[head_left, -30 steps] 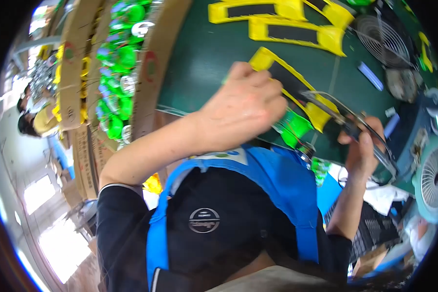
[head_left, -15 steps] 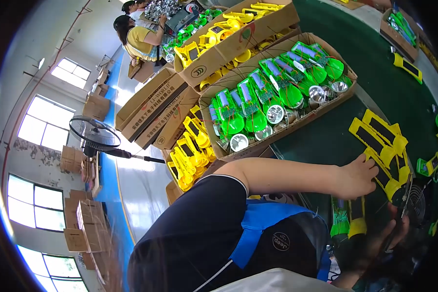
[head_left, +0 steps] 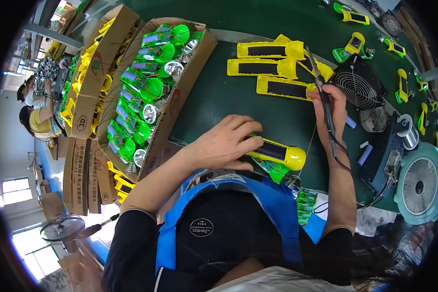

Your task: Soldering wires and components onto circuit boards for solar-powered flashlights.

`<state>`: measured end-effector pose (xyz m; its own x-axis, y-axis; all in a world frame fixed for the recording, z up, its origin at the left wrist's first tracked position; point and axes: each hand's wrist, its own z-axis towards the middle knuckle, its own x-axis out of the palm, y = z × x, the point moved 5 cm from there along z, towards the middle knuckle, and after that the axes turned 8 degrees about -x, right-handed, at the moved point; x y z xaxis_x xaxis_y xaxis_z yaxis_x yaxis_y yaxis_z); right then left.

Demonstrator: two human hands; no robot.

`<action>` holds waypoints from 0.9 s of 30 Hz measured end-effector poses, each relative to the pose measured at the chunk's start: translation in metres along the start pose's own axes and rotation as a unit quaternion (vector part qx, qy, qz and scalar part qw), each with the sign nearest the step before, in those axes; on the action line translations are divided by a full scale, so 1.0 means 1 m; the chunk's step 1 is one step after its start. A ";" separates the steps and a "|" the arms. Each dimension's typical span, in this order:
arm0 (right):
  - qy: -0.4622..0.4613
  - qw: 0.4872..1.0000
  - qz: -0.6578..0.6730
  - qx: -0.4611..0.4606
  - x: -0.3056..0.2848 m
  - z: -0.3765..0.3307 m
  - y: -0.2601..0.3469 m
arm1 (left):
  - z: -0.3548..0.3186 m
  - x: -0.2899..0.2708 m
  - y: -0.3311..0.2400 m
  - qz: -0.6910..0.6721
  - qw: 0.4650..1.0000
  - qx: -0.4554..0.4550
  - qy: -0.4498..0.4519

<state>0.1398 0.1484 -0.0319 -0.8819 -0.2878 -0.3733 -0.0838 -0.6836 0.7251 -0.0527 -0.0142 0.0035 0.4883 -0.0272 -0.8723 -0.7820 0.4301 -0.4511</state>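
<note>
My left hand (head_left: 228,142) is closed at the left end of a yellow flashlight casing (head_left: 289,158) with a black panel, close to my body. A green casing half (head_left: 276,171) lies against its near side; its far portion is hidden beneath the yellow one. In my right hand (head_left: 332,104) is a soldering iron (head_left: 329,117), gripped like a pen, tip pointing up and away, apart from the casing. Just beyond the iron, several yellow casings (head_left: 263,67) with black panels lie overlapping on the dark green bench (head_left: 204,97).
At left stands a cardboard box (head_left: 182,104) of green casings with reflectors, beside boxes of yellow parts (head_left: 90,73). A black fan (head_left: 357,85), a solder spool (head_left: 408,136), a blue soldering station (head_left: 382,168) and a teal fan (head_left: 420,185) stand at right. Co-workers (head_left: 41,117) sit at far left.
My view has swung to the right. My left hand has left the yellow pile and is now on a casing near my body. The soldering iron is now raised in my right hand.
</note>
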 end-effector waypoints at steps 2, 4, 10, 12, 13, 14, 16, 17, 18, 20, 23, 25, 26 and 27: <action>0.034 0.996 -0.080 0.021 0.001 -0.004 -0.002 | -0.002 0.001 0.000 0.008 1.000 0.010 0.020; 0.021 0.998 -0.058 -0.034 -0.005 -0.015 0.008 | -0.007 0.001 0.001 0.066 0.997 -0.001 0.034; -0.094 0.992 0.084 -0.009 -0.019 -0.052 0.015 | 0.015 -0.050 0.032 -0.037 0.962 -0.148 -0.225; -0.123 0.976 0.166 0.064 -0.015 -0.055 0.006 | 0.061 -0.063 0.064 -0.078 0.933 -0.202 -0.287; -0.127 0.977 0.166 0.047 -0.014 -0.053 0.006 | 0.091 -0.068 0.083 -0.073 0.921 -0.212 -0.317; -0.128 0.972 0.191 0.037 -0.013 -0.050 0.005 | 0.122 -0.071 0.100 -0.043 0.918 -0.212 -0.334; -0.087 0.989 0.115 0.015 -0.014 -0.045 0.006 | 0.175 -0.069 0.140 0.007 0.902 -0.271 -0.335; -0.078 0.990 0.120 -0.007 -0.015 -0.044 0.007 | 0.194 -0.066 0.159 0.054 0.895 -0.317 -0.310; -0.075 0.991 0.111 -0.015 -0.016 -0.043 0.006 | 0.207 -0.060 0.177 0.095 0.883 -0.372 -0.270; -0.057 0.995 0.076 -0.025 -0.019 -0.042 0.002 | 0.219 -0.048 0.196 0.148 0.868 -0.423 -0.213; -0.059 0.993 0.097 -0.020 -0.016 -0.049 -0.007 | 0.214 -0.042 0.190 0.145 0.886 -0.392 -0.200; -0.081 0.984 0.161 0.010 -0.013 -0.056 -0.014 | 0.195 -0.058 0.164 0.140 0.915 -0.307 -0.221; -0.085 0.977 0.194 0.009 -0.012 -0.058 -0.016 | 0.178 -0.075 0.140 0.159 0.925 -0.210 -0.275; -0.104 0.982 0.153 0.039 -0.015 -0.064 -0.017 | 0.153 -0.096 0.121 0.151 0.934 -0.157 -0.284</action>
<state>0.1836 0.1213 -0.0754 -0.9463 -0.3230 -0.0108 0.1715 -0.5302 0.8303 -0.1349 0.1780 0.0614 0.2846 0.5736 -0.7681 -0.9486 0.0528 -0.3120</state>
